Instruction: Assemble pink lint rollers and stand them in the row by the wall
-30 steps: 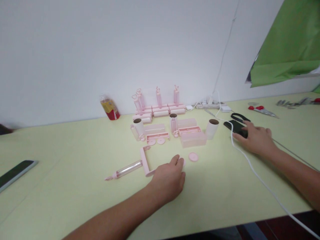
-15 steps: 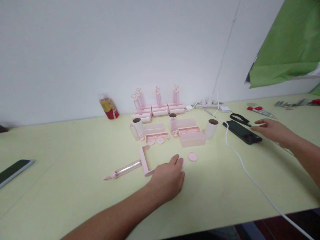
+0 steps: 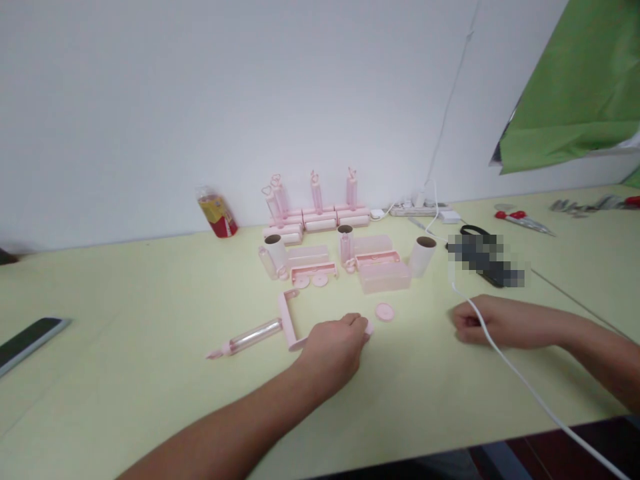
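My left hand (image 3: 333, 345) rests low over the table, fingers together and curled on a small pink disc (image 3: 369, 328), whose edge shows at the fingertips. A second pink disc (image 3: 385, 311) lies flat just beyond them. Beside the same hand is a pink roller frame (image 3: 287, 321) with a clear handle (image 3: 255, 336) pointing left; the hand hides the end of its lower arm. My right hand (image 3: 483, 321) is closed in a fist on the table, and no object shows in it. A white cable (image 3: 493, 343) passes across the fist in view.
Behind the hands stand white paper rolls (image 3: 423, 257), translucent pink covers (image 3: 385, 278) and an open pink frame (image 3: 314, 271). Several pink rollers (image 3: 320, 221) line the wall. A pixelated dark phone (image 3: 483, 260), red-handled scissors (image 3: 523, 220) and a power strip (image 3: 415, 211) are to the right.
My right hand has come away from beside the phone, toward me and leftward, and its spread fingers have closed. My left fingers have drawn together over the pink disc.
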The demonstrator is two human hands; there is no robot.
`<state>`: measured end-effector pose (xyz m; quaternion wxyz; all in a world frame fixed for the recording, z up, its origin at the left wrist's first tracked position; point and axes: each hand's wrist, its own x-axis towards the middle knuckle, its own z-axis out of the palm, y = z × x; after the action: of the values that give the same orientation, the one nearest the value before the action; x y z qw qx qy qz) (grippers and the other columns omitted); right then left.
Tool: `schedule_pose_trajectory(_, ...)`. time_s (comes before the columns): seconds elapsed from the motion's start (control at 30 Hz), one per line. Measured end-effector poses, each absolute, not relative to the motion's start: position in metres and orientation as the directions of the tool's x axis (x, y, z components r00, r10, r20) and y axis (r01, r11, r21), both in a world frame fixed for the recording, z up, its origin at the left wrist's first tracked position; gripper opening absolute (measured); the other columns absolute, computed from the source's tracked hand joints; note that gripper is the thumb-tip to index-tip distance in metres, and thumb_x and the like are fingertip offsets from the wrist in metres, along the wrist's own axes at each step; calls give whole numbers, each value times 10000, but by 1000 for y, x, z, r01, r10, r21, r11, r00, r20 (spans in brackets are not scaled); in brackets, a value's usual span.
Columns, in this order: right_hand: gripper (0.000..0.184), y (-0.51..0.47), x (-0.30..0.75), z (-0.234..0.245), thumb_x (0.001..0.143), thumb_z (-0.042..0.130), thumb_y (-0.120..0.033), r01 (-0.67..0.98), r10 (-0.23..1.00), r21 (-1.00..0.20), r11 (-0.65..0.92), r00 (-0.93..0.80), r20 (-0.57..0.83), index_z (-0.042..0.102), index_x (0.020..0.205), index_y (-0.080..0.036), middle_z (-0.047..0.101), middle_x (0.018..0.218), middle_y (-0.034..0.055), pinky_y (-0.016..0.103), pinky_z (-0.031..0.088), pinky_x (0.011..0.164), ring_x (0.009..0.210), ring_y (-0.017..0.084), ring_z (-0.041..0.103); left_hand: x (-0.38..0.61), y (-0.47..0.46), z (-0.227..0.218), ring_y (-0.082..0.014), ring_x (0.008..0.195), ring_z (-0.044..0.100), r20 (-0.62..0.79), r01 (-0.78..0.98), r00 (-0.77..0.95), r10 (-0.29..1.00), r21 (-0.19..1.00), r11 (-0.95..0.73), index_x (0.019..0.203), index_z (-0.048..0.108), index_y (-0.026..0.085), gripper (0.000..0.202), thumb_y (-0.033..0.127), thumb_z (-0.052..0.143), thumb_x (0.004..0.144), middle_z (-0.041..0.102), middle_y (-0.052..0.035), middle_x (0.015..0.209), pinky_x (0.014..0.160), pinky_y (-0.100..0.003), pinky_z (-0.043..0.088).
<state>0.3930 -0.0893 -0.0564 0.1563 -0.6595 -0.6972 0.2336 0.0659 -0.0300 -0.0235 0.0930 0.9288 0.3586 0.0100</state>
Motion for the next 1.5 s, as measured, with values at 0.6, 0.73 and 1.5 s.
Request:
schedule_pose_trajectory(0.6, 189, -40, 301, -28, 868, 509, -279, 909, 955, -295, 296, -288, 69, 671, 832, -189, 666, 758, 51, 270, 327, 623, 677, 176, 571, 104, 10, -12, -258, 811, 680, -114, 804, 588, 801, 186, -564, 947, 648, 164, 236, 275, 443, 909, 709, -136, 907, 666, -320, 484)
schedule_pose_trajectory(0.73, 247, -42, 313, -30, 898, 486, -321, 928, 971, -302, 217, -174, 164, 676, 928, -165, 681, 845, 80, 273, 345, 651, 717, 181, 583, 117, 8, -14, -274, 838, 683, -97, 800, 596, 797, 164, -578, 1058, 600, 160, 249, 265, 422, 921, 701, -146, 922, 687, -341, 499)
schedule_pose_trajectory(1.5, 229, -53, 305, -12, 896, 491, -282, 797, 962, -542, 268, -192, 194, 655, 774, -180, 589, 630, -6, 259, 309, 571, 574, 137, 498, -55, 0, 54, -193, 756, 591, 9, 873, 455, 890, 195, -448, 966, 650, 197, 317, 431, 437, 945, 674, -36, 897, 681, -283, 414)
